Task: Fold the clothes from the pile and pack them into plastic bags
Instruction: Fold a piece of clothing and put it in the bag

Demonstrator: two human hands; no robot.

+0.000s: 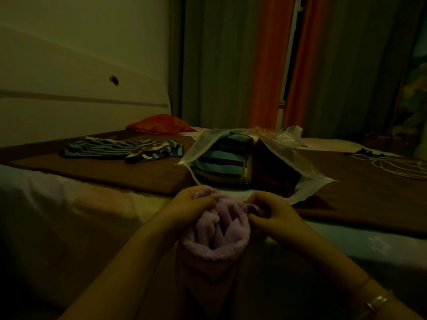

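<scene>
Head view: both hands bunch a pale pink fleecy garment [217, 232] low over the near edge of the bed [97, 204].

Left hand [187, 204] pinches the garment's upper left edge with curled fingers; right hand [272, 213] pinches its right edge likewise, so each grip holds cloth. Just beyond them a clear plastic bag [307, 188] lies open on a brown blanket [129, 174], with a folded blue-and-brown striped garment [221, 162] and a dark red-brown one [272, 174] inside. Farther left lies a striped patterned garment [120, 148], unfolded, and behind it a red bundle [159, 124]. White cord [397, 167] sits far right. Dim light blurs detail; the pink garment's lower part fades into shadow.
</scene>
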